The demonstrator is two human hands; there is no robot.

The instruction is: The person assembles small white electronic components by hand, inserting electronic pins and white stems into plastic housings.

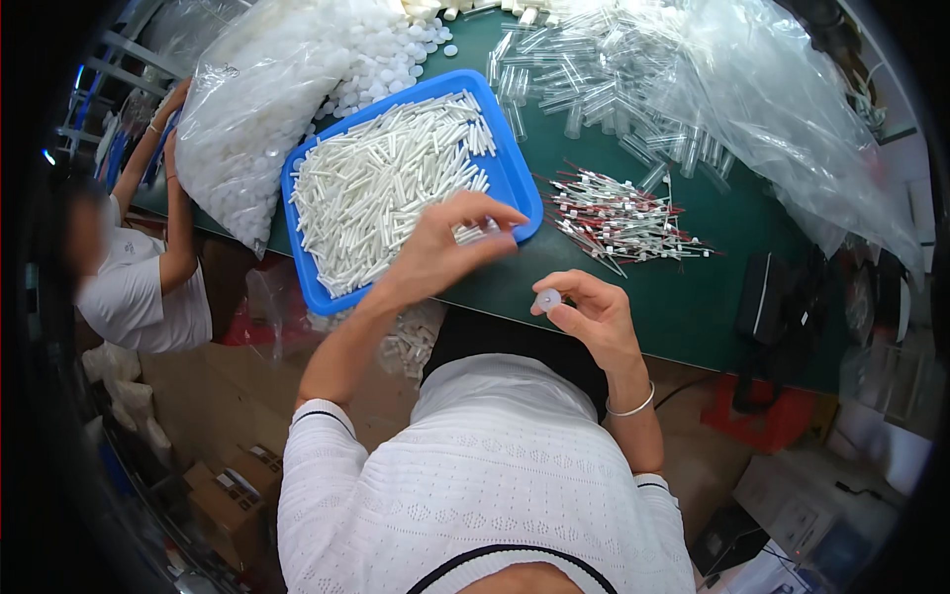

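My right hand (599,319) is near the table's front edge, with thumb and forefinger closed on a small round translucent white cap (548,299). A tiny dark spot shows in the middle of the cap; whether anything is attached behind it is hidden. My left hand (450,246) hovers over the right side of a blue tray (513,178), slightly blurred. Its thumb and forefinger curve toward each other with a gap between the tips, and nothing shows in them. Many short white sticks (381,188) fill the tray.
Thin red-and-white wired pieces (623,218) lie in a pile right of the tray. Behind them are clear tubes (584,84) and a plastic bag (782,109). Another bag (247,129) spills white caps at the back left. A black box (762,297) stands right; another person (148,287) sits left.
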